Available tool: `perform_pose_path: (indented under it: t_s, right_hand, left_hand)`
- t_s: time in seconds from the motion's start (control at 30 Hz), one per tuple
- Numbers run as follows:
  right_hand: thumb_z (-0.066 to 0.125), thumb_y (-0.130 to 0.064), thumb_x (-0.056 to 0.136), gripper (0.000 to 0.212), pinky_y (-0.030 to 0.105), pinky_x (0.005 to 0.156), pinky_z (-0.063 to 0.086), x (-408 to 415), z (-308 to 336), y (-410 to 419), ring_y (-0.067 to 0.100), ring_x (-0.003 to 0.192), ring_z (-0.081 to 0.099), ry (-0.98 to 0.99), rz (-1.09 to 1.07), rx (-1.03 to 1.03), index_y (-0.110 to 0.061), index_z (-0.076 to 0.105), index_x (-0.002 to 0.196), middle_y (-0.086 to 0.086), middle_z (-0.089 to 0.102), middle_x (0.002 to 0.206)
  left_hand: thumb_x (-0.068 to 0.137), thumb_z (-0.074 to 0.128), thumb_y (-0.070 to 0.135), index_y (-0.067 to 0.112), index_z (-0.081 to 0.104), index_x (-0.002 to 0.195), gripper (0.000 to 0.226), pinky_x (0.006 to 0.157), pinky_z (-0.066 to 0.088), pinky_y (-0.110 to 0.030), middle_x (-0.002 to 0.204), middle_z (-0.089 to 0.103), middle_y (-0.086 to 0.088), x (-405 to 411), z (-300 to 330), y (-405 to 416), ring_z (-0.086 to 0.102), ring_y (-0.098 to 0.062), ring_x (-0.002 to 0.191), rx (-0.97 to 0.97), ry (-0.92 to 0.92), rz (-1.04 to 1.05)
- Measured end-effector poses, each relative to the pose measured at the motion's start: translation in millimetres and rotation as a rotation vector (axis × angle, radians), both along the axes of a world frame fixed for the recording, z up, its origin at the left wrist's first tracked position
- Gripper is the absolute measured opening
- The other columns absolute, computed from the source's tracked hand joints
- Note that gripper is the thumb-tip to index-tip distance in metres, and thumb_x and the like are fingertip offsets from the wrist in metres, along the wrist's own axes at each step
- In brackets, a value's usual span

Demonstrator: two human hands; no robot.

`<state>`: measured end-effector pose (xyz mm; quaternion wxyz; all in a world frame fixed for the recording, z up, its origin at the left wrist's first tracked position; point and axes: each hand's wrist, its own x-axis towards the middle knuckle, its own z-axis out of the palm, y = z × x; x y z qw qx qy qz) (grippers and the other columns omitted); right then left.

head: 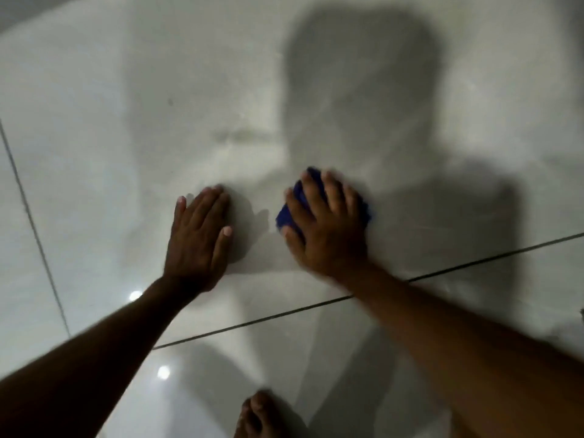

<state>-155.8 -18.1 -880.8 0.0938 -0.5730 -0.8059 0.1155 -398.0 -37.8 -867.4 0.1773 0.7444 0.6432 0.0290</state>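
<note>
- The blue cloth [283,216] lies bunched on the floor [94,147], a little right of the middle of the view and just beyond a dark grout line [474,263].
- The right hand [328,229] covers most of the cloth. Its fingers are spread and fairly straight, pressing it flat to the tile. Blue shows between thumb and forefinger, past the fingertips and at the hand's right edge.
- That hand and the cloth are blurred, so finer detail of the hold cannot be told.
- The left hand [197,238] rests palm down on the bare tile just left of the cloth and apart from it, fingers straight and together, thumb out to the right, holding nothing.
- Both forearms come in from the near corners, and the right one crosses the grout line.
- The floor is pale, glossy tile; a second grout line [31,216] runs along the left side.
- Two bright spots of reflected light [135,295] sit near the left forearm.
- A large shadow [363,90] of the person falls across the far tile, above the right hand.
- A bare foot [256,415] shows at the near edge.
</note>
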Motion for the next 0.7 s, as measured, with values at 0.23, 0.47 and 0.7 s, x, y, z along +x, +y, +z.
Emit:
perform_pose_path:
  t_s: [0.23, 0.47, 0.7]
  right_hand:
    - [0.028, -0.058, 0.099, 0.064, 0.059, 0.111, 0.028, 39.8, 1.5, 23.3, 0.042, 0.143, 0.028, -0.225, -0.735, -0.069, -0.02, 0.028, 0.151, 0.013, 0.025, 0.161]
    - [0.046, -0.052, 0.093, 0.061, 0.06, 0.114, 0.022, -89.9, 0.7, -15.5, 0.042, 0.144, 0.028, -0.03, 0.193, -0.083, -0.02, 0.044, 0.145, 0.01, 0.036, 0.157]
    - [0.031, -0.057, 0.098, 0.061, 0.055, 0.112, 0.027, 78.9, -5.6, 72.6, 0.042, 0.141, 0.032, -0.279, -0.368, 0.026, -0.024, 0.035, 0.149, 0.016, 0.031, 0.158]
  left_hand:
    - [0.097, 0.022, 0.051, 0.0, 0.013, 0.155, 0.078, 0.124, 0.003, -0.051, 0.165, 0.008, -0.022, 6.9, -16.3, -17.1, 0.0, -0.037, 0.153, -0.053, 0.192, 0.204]
    - [0.096, 0.025, 0.038, -0.002, 0.022, 0.154, 0.07, 0.123, 0.008, -0.051, 0.163, 0.016, -0.023, 0.2, -20.2, -18.3, 0.008, -0.037, 0.153, 0.017, 0.094, 0.187]
    - [0.096, 0.025, 0.04, -0.002, 0.018, 0.154, 0.072, 0.123, 0.007, -0.053, 0.164, 0.013, -0.023, 2.9, -17.6, -18.2, 0.005, -0.037, 0.153, 0.002, 0.112, 0.194]
